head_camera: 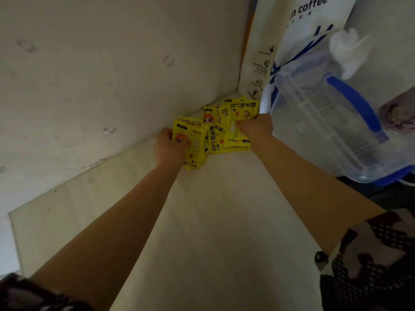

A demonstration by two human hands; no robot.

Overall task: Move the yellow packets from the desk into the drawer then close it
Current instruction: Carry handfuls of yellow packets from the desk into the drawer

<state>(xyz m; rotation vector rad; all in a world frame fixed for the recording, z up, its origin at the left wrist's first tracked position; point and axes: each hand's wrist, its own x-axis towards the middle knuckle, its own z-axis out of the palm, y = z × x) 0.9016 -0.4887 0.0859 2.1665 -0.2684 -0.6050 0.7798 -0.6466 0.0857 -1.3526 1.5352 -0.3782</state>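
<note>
Now both hands around yellow packets (213,133).

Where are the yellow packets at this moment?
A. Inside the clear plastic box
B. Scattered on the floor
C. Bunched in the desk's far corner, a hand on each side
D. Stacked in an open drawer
C: the yellow packets lie heaped in the desk corner against the wall, with the left hand and right hand gripping them from either side.

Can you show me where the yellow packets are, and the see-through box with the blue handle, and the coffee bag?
yellow packets (224,133): head view, middle of the pile.
clear box (314,135): head view, its see-through side wall.
coffee bag (314,21): head view, its white printed front.
</note>
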